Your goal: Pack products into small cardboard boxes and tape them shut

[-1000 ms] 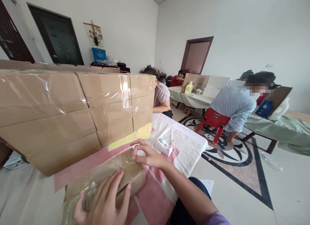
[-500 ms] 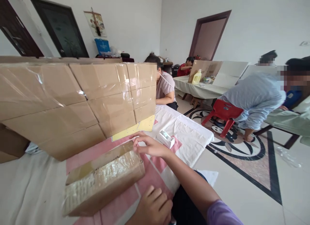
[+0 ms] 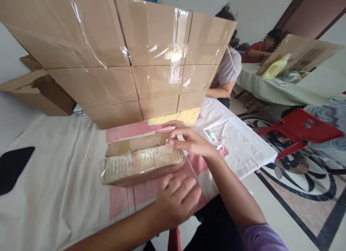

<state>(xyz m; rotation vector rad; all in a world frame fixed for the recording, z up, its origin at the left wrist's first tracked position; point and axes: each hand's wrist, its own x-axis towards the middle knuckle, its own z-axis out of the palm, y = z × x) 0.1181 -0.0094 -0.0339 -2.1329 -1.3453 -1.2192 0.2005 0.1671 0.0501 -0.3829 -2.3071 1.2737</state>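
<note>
Across from me is a table draped in wrinkled white cloth with pink patches (image 3: 75, 164). On it stands a tall brown cardboard screen (image 3: 155, 78), its seams marking 3 rows and 3 columns, strips of clear tape shining across it. Beyond the table's far right corner is another table under pale green cloth (image 3: 266, 87). 2 people sit past the screen: a person in a pale short-sleeved top (image 3: 228, 65) just beside its right edge, and a person in red (image 3: 251, 53) farther back. On the right, a red plastic chair (image 3: 310, 126) stands on the patterned floor.

The long brown cardboard box wrapped in glossy clear tape (image 3: 146, 164) lies on the white cloth, in front of the screen and apart from it. A flat black object (image 3: 16, 168) lies far to its left, and a flat yellow patch (image 3: 186, 117) shows at the screen's foot.

The right hand (image 3: 189, 140), under a purple sleeve, is at the box's right end, thumb and fingers curved; I can't tell whether they pinch anything. The left hand (image 3: 178, 198) is loosely curled near the box's front, palm hidden, so I can't tell whether it holds anything. Just past the right wrist sits a small white tape dispenser (image 3: 213, 140).
</note>
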